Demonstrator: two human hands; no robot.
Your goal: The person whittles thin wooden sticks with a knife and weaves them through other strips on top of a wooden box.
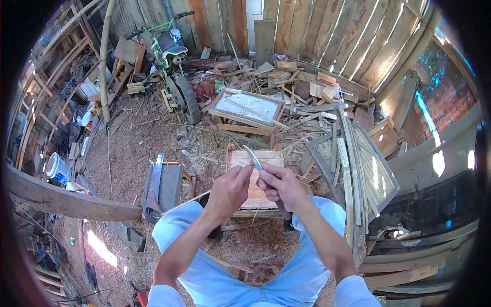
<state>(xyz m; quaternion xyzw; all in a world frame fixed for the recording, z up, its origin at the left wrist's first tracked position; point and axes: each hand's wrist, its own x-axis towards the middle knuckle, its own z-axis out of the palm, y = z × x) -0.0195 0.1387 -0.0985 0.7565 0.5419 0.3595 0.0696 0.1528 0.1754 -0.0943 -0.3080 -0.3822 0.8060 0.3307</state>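
Observation:
My right hand point(284, 188) is wrapped round a knife point(251, 155). Its curved blade points up and to the left, and the dark handle runs down below my fist. Close beside the blade, my left hand point(227, 190) is closed in a pinch. Whatever sits between its fingertips is too small to make out. Beneath both hands, between my knees, lies a shallow wooden box point(263, 202) with a slatted bottom. To the left a handsaw point(153, 197) rests along a small dark-topped bench point(171, 184).
A wooden frame with a pale panel point(245, 106) stands ahead, before a heap of scrap wood point(307, 87). Wooden slats point(350, 169) lean at the right. A small motorbike point(179, 77) stands at back left. A white bucket point(58, 168) lies farther left. Shavings cover the ground.

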